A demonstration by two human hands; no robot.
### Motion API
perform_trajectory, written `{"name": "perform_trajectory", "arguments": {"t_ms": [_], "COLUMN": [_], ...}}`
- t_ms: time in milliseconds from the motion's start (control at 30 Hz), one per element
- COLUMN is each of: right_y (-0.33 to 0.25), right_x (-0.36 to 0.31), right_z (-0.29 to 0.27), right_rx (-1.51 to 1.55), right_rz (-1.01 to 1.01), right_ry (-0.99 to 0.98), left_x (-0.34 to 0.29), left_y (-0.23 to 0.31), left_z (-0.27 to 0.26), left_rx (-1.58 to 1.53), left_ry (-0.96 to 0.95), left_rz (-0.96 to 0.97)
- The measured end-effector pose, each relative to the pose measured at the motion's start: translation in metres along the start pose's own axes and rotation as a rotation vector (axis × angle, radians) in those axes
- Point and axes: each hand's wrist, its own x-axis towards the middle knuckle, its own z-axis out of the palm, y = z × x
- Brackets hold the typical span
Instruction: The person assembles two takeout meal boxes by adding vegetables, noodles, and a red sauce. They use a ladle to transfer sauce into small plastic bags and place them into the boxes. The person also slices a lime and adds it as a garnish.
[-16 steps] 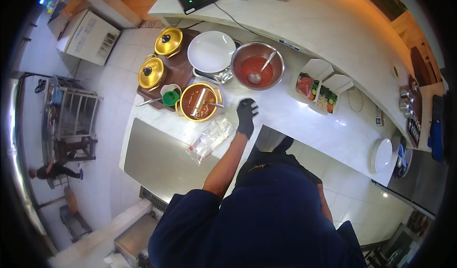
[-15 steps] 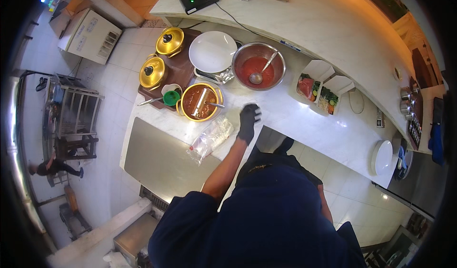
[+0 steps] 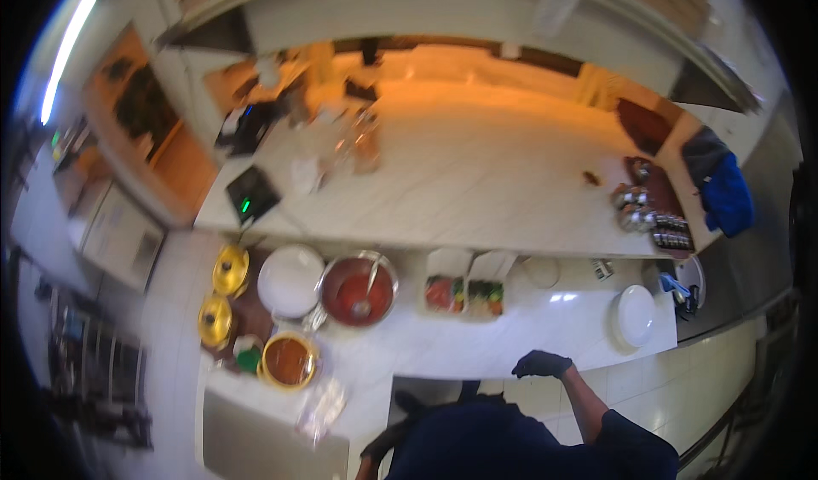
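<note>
My right hand [image 3: 543, 364], in a black glove, hovers by the front edge of the white counter [image 3: 426, 350]. Its fingers are loosely bent, apart from any object, and I see nothing in them. Low in the picture, my gloved left hand [image 3: 389, 439] is close against my body, its fingers hidden. On the counter stand a steel bowl [image 3: 336, 316] of red sauce with a ladle [image 3: 369, 291] in it, and a gold pot [image 3: 290, 361] of brown-red liquid. A clear plastic bag [image 3: 322, 407] lies in front of the pot. Two lidded boxes [image 3: 464, 297] hold food.
Two gold lidded pots [image 3: 230, 270] and a large white plate [image 3: 290, 280] stand at left. White plates [image 3: 632, 316] sit near the right end. Behind is a raised counter [image 3: 443, 199] with a tray of small metal containers [image 3: 637, 217]. An overhead shelf [image 3: 443, 11] spans the top.
My view has tilted upward. My left hand has drawn back from the counter to my body. My right hand has come out from beside my torso toward the counter's edge.
</note>
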Motion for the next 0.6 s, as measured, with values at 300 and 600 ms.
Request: {"name": "perform_trajectory", "arguments": {"t_ms": [300, 600], "right_y": [-0.147, -0.357], "right_x": [-0.113, -0.121], "right_z": [-0.239, -0.365], "right_rx": [-0.095, -0.063], "right_rz": [-0.352, -0.972], "right_ry": [1.020, 1.121], "left_x": [0.042, 0.076], "left_y": [0.026, 0.059], "left_z": [-0.009, 0.027], "left_rx": [-0.003, -0.054], "left_ry": [0.149, 0.379], "left_rz": [-0.130, -0.072]}}
